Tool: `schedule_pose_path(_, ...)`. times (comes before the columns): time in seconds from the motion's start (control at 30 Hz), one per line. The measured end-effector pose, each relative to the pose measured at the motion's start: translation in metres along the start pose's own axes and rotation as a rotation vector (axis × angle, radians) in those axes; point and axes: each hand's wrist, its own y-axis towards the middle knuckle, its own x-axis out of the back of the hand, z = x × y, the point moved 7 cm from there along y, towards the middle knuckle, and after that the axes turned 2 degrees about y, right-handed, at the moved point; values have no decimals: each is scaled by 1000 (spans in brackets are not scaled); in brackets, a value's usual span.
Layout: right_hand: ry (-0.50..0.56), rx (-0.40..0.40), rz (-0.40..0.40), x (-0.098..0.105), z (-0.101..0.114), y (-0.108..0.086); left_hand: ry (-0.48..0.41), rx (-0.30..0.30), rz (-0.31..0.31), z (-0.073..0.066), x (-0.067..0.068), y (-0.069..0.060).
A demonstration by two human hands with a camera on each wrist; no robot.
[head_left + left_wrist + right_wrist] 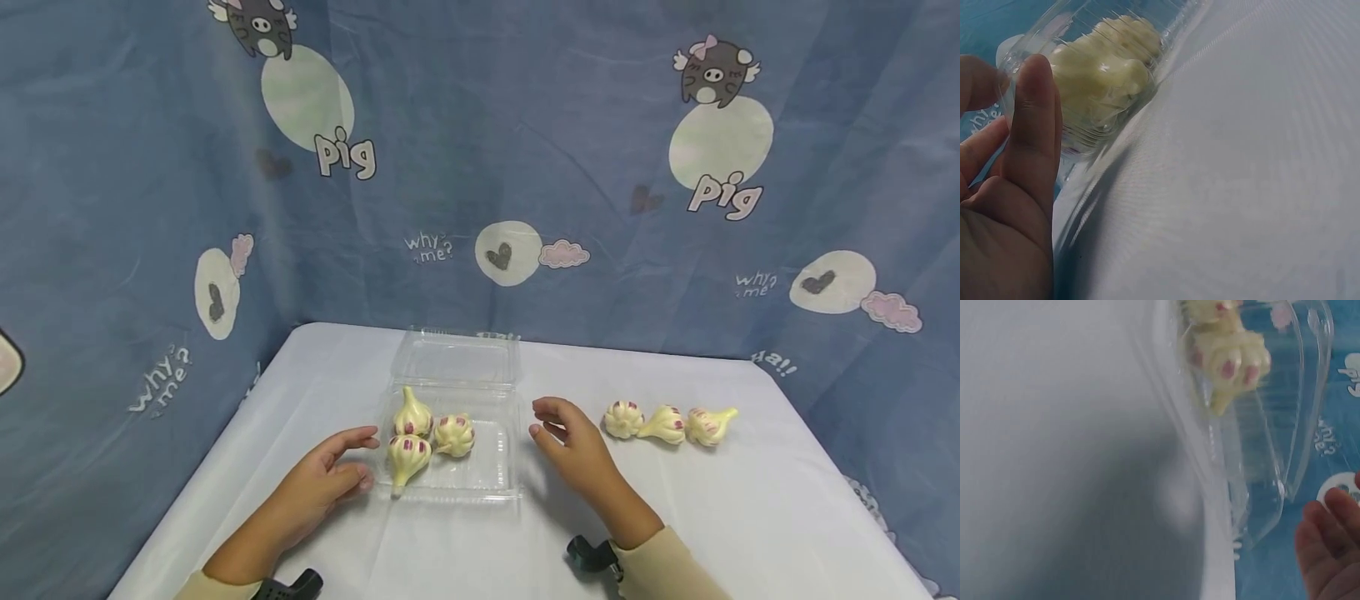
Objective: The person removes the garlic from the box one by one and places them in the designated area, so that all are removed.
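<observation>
Three garlic bulbs point(412, 446) sit toward the left side of a clear plastic box point(491, 454) near the middle of the frame, two one above the other and the third just right of them. The box's lid point(456, 358) lies folded back toward the top of the frame. At lower left, the left hand point(322, 479) is beside the box's left edge, thumb and forefinger spread apart with no grip on the box; whether the fingertips touch the plastic, I cannot tell. Right of the box, the right hand point(572, 446) hangs apart from it, fingers loosely bent and holding nothing. Farther right, three more bulbs point(664, 424) lie in a row on the white cloth point(450, 550). Beige sleeves point(663, 567) show along the bottom, and a blue curtain point(450, 125) with pig prints fills the upper frame.
</observation>
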Motion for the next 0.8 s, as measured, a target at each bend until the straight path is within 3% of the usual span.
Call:
schedule_pose_path(0.23,83,18,25,-13,13,4,-10,-17,12,-4,-1,-1)
schedule_pose_path(0.5,132,-50,73,-27,27,4,-26,-18,21,-3,-4,-2)
schedule_pose_path(0.8,108,-72,131,-43,40,9,-14,-33,25,-6,-2,-4)
